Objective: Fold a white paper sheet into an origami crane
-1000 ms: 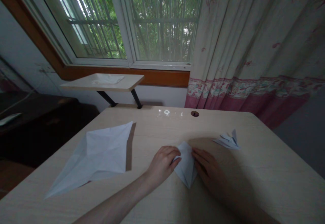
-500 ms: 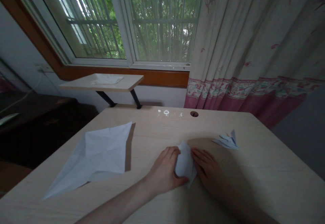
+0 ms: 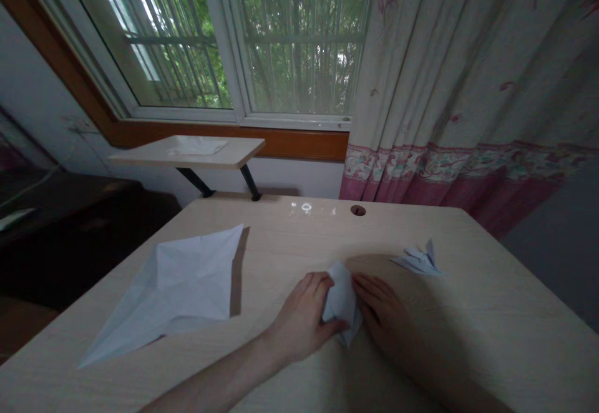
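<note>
paper [image 3: 340, 297], folded, lies between left hand [image 3: 304, 316], thumb and fingers apart on it, and right hand [image 3: 381, 307], fingers close together at its edge; whether either pinches, i cannot tell. creased sheet [image 3: 191, 279] lies left of the left fingers.

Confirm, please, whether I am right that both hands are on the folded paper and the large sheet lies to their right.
Not quite: the left hand and right hand are on the folded paper, but the large sheet lies to their left, not right, as the head view shows.
</note>
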A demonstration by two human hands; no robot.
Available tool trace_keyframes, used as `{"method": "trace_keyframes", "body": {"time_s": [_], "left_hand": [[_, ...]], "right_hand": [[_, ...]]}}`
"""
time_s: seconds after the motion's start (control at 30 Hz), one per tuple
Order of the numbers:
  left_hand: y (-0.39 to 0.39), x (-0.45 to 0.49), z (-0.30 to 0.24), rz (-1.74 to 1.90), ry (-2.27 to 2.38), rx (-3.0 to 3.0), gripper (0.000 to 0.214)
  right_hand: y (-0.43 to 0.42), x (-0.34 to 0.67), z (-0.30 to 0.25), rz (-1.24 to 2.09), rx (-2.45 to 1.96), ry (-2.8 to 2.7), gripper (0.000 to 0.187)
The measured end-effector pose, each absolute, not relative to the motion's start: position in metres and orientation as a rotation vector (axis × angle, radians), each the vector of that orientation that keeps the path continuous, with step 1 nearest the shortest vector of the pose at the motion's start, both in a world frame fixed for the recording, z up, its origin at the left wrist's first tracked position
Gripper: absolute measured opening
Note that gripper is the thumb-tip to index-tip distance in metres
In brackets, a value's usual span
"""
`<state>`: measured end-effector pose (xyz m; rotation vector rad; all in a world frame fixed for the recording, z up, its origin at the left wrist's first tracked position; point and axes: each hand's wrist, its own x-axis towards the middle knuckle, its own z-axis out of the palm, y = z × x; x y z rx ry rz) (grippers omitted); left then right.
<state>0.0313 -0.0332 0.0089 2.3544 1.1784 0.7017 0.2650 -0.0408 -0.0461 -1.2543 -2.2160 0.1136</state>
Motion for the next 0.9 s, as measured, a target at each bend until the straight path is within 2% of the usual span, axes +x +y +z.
{"method": "trace_keyframes", "body": {"time_s": [0.07,0.13,0.37,0.6,0.9], "left_hand": [[-0.032,0.030,0.008,0.761,1.175,2.312,0.030],[-0.029,0.029,0.005,0.824,1.185,2.249,0.023],[-0.025,0.026,0.003,0.872,1.132,2.138,0.044],[-0.028,0.026,0.011,0.691,1.170,2.257,0.059],[-0.028,0.026,0.012,0.700,1.154,2.301,0.033]], "right_hand": [[-0.041,0.264,-0.046,0.154,-1.274,-2.178,0.042],[-0.041,0.264,-0.045,0.189,-1.288,-2.142,0.041],[-0.045,0.259,-0.039,0.172,-1.265,-2.105,0.042],[-0.049,0.258,-0.031,0.148,-1.270,-2.133,0.038],[-0.049,0.256,-0.027,0.136,-1.282,-2.148,0.035]]}}
